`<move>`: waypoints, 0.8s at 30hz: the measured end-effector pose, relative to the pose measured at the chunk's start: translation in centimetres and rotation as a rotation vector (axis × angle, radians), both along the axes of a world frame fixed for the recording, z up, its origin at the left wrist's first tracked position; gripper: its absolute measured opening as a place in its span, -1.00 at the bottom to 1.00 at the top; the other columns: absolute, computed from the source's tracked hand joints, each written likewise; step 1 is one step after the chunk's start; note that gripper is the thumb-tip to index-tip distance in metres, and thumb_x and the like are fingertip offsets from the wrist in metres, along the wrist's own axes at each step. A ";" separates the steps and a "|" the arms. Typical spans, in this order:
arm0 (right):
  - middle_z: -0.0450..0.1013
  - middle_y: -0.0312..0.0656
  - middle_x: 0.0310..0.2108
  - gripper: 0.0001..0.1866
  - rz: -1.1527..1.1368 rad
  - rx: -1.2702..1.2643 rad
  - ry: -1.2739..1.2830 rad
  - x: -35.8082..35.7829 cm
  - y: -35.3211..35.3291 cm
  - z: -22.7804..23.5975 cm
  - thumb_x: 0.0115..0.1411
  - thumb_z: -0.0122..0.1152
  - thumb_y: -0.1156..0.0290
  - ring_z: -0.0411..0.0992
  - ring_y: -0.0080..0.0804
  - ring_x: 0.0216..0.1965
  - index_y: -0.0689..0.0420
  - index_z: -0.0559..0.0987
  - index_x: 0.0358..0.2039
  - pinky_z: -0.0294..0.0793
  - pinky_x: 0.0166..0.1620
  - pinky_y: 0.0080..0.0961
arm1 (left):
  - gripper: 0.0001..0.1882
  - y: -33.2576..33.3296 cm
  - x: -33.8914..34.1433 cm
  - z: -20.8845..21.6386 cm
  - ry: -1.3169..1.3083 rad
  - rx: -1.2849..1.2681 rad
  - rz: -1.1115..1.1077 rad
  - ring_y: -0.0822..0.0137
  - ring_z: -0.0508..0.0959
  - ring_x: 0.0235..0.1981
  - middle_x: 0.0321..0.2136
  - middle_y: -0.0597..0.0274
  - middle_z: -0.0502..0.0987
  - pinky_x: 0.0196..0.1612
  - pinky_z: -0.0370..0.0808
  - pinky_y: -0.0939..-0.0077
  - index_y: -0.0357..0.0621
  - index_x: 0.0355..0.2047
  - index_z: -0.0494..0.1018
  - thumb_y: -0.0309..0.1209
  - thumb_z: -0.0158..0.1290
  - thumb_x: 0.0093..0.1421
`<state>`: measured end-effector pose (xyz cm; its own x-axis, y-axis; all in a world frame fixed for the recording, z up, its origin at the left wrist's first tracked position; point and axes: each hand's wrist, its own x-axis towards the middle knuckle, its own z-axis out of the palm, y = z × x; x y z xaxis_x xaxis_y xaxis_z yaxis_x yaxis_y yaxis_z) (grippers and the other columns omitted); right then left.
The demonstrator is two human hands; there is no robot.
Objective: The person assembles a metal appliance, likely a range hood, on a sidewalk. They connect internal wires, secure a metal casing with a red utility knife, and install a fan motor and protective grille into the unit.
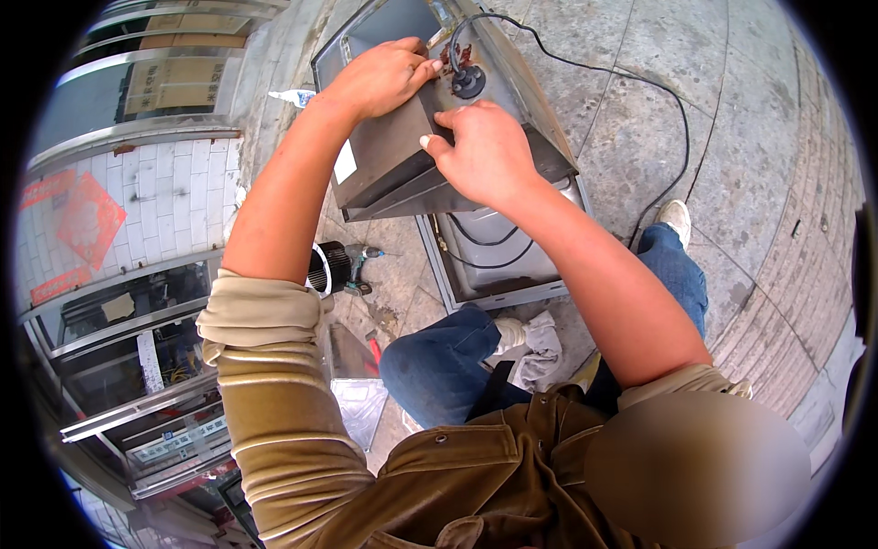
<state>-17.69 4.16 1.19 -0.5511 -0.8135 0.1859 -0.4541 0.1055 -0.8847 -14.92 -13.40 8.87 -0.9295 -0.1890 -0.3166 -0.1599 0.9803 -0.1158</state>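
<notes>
A dark metal range-hood housing (389, 156) stands in front of me, tilted up over a shallow grey metal part (498, 297). My left hand (389, 78) lies across its panel, the fingers closed over the inner edge beside the rust-stained patch. My right hand (489, 151) is closer to me, at the same panel, with thumb and forefinger bent around its edge. Whether a small piece is between those fingertips, I cannot make out. Just beyond the right hand sits a round black fitting (468, 82) with a black cable (604, 69) leading out of it.
Left of the housing are a black fan wheel (334, 265) and a teal cordless drill (364, 261). A white rag (541, 348) lies between my legs, and a plastic-wrapped sheet (359, 407) near my left knee. Along the left runs a tiled wall (155, 188). The cable loops over the paving (750, 137).
</notes>
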 end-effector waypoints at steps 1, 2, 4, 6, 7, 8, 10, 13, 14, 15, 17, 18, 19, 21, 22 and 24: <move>0.56 0.01 -0.40 -0.70 -0.003 -0.008 -0.018 0.0 0.0 0.0 0.03 0.27 0.22 0.48 -0.07 -0.18 0.22 0.66 -0.37 0.47 -0.05 -0.29 | -0.55 0.0 0.1 0.0 0.008 -0.001 0.001 0.08 0.48 -0.10 -0.12 0.18 0.48 -0.04 0.42 0.25 -0.16 -0.22 0.60 -0.16 -0.24 0.39; 0.56 0.01 -0.40 -0.70 -0.006 -0.016 -0.036 0.0 0.1 -0.2 0.03 0.27 0.22 0.48 -0.07 -0.18 0.22 0.66 -0.37 0.47 -0.05 -0.29 | -0.55 0.0 0.0 -0.1 -0.013 0.002 -0.008 0.08 0.48 -0.10 -0.12 0.18 0.48 -0.04 0.42 0.25 -0.16 -0.22 0.60 -0.16 -0.24 0.39; 0.56 0.02 -0.39 -0.69 0.021 0.001 -0.051 -0.3 0.3 0.3 0.03 0.27 0.22 0.48 -0.07 -0.18 0.23 0.66 -0.36 0.47 -0.05 -0.28 | -0.55 0.1 -0.1 0.0 -0.049 0.006 -0.024 0.09 0.48 -0.09 -0.12 0.19 0.48 -0.04 0.42 0.25 -0.15 -0.22 0.59 -0.15 -0.25 0.40; 0.56 0.02 -0.40 -0.68 0.075 0.053 -0.051 -0.5 0.5 0.7 0.04 0.26 0.22 0.48 -0.07 -0.18 0.24 0.66 -0.34 0.47 -0.05 -0.28 | -0.54 0.0 0.0 0.1 -0.042 0.009 -0.031 0.09 0.47 -0.09 -0.12 0.18 0.48 -0.04 0.42 0.25 -0.16 -0.23 0.60 -0.15 -0.25 0.40; 0.56 0.02 -0.40 -0.68 0.061 0.039 -0.047 -0.5 0.4 0.7 0.04 0.26 0.22 0.48 -0.07 -0.18 0.24 0.66 -0.35 0.47 -0.06 -0.27 | -0.54 -0.1 0.0 0.0 -0.039 0.011 -0.035 0.09 0.47 -0.09 -0.13 0.18 0.48 -0.04 0.42 0.25 -0.16 -0.23 0.60 -0.14 -0.25 0.40; 0.56 0.03 -0.40 -0.68 0.047 0.025 -0.042 -0.4 0.3 0.5 0.04 0.26 0.22 0.48 -0.07 -0.18 0.24 0.66 -0.36 0.47 -0.06 -0.27 | -0.54 -0.3 0.0 0.1 -0.027 0.016 -0.033 0.09 0.47 -0.09 -0.12 0.18 0.48 -0.04 0.42 0.24 -0.15 -0.24 0.60 -0.14 -0.25 0.39; 0.56 0.03 -0.40 -0.69 0.034 0.010 -0.047 -0.3 0.3 0.3 0.03 0.26 0.22 0.48 -0.06 -0.19 0.25 0.66 -0.37 0.47 -0.06 -0.26 | -0.55 -0.1 0.0 0.0 -0.013 0.027 -0.025 0.08 0.47 -0.09 -0.12 0.18 0.48 -0.04 0.41 0.23 -0.14 -0.24 0.60 -0.14 -0.24 0.39; 0.56 0.03 -0.41 -0.70 0.035 0.005 -0.049 -0.3 0.3 0.3 0.03 0.26 0.23 0.48 -0.06 -0.18 0.25 0.65 -0.41 0.47 -0.06 -0.26 | -0.58 0.1 0.7 -1.0 0.101 -0.023 0.136 0.07 0.47 -0.04 -0.05 0.17 0.46 0.01 0.41 0.25 -0.10 -0.10 0.55 -0.13 -0.23 0.39; 0.56 0.03 -0.41 -0.70 0.040 0.008 -0.045 -0.3 0.2 0.3 0.03 0.26 0.23 0.48 -0.06 -0.18 0.25 0.65 -0.42 0.47 -0.06 -0.25 | -0.59 0.3 1.4 -1.3 0.235 0.011 0.161 0.07 0.46 -0.01 -0.01 0.16 0.44 0.03 0.40 0.27 -0.09 -0.04 0.51 -0.13 -0.22 0.39; 0.56 0.03 -0.41 -0.70 0.037 0.015 -0.042 -0.5 0.2 0.3 0.03 0.26 0.23 0.48 -0.05 -0.18 0.25 0.65 -0.43 0.47 -0.06 -0.25 | -0.59 0.9 1.9 -1.7 0.369 0.049 0.179 0.07 0.45 0.01 0.02 0.14 0.43 0.06 0.39 0.28 -0.07 0.01 0.48 -0.13 -0.22 0.38; 0.55 0.06 -0.34 -0.67 0.080 0.048 -0.070 -0.6 0.3 0.6 0.05 0.22 0.22 0.46 -0.02 -0.15 0.25 0.65 -0.33 0.44 -0.03 -0.21 | -0.52 1.6 3.3 -2.1 0.536 0.106 0.211 0.02 0.37 0.14 0.17 0.03 0.31 0.18 0.31 0.29 0.01 0.17 0.35 -0.06 -0.17 0.35; 0.54 0.08 -0.31 -0.64 0.099 0.066 -0.082 -0.7 0.4 0.6 0.06 0.20 0.21 0.44 0.00 -0.13 0.25 0.65 -0.27 0.42 -0.02 -0.19 | -0.50 2.2 3.7 -2.1 0.522 0.123 0.215 0.01 0.35 0.16 0.19 0.02 0.28 0.20 0.28 0.27 0.02 0.17 0.35 -0.04 -0.14 0.33; 0.54 0.07 -0.32 -0.64 0.087 0.062 -0.073 -0.8 0.4 0.5 0.06 0.20 0.22 0.45 0.00 -0.15 0.25 0.65 -0.27 0.42 -0.03 -0.19 | -0.49 2.8 4.0 -2.1 0.507 0.140 0.219 -0.01 0.32 0.18 0.21 0.01 0.26 0.21 0.26 0.25 0.03 0.17 0.36 -0.02 -0.12 0.31; 0.55 0.06 -0.33 -0.65 0.075 0.049 -0.055 -0.8 0.4 0.6 0.05 0.21 0.22 0.47 0.01 -0.18 0.24 0.65 -0.28 0.43 -0.05 -0.19 | -0.47 3.2 4.4 -2.6 0.467 0.152 0.267 0.02 0.19 0.27 0.26 0.09 0.19 0.31 0.09 0.12 0.10 0.13 0.39 0.00 -0.01 0.20; 0.54 0.05 -0.37 -0.69 0.110 0.068 -0.084 -0.8 0.4 0.9 0.04 0.21 0.24 0.48 0.00 -0.21 0.24 0.64 -0.34 0.45 -0.08 -0.19 | -0.47 3.2 4.8 -2.8 0.466 0.132 0.276 0.04 0.18 0.28 0.27 0.10 0.17 0.32 0.06 0.08 0.10 0.13 0.39 -0.03 0.00 0.18; 0.54 0.04 -0.45 -0.77 0.175 0.112 -0.136 -1.7 0.6 1.5 0.02 0.23 0.30 0.51 -0.02 -0.29 0.23 0.63 -0.48 0.49 -0.13 -0.20 | -0.48 3.2 5.1 -3.3 0.471 0.101 0.289 0.08 0.14 0.30 0.28 0.12 0.15 0.33 0.00 -0.01 0.10 0.11 0.40 -0.08 0.03 0.14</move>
<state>-19.42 4.75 2.68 -0.4134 -0.9102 0.0235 -0.3521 0.1360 -0.9260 -9.84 -10.22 5.61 -0.8898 -0.4473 0.0901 -0.4355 0.8915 0.1251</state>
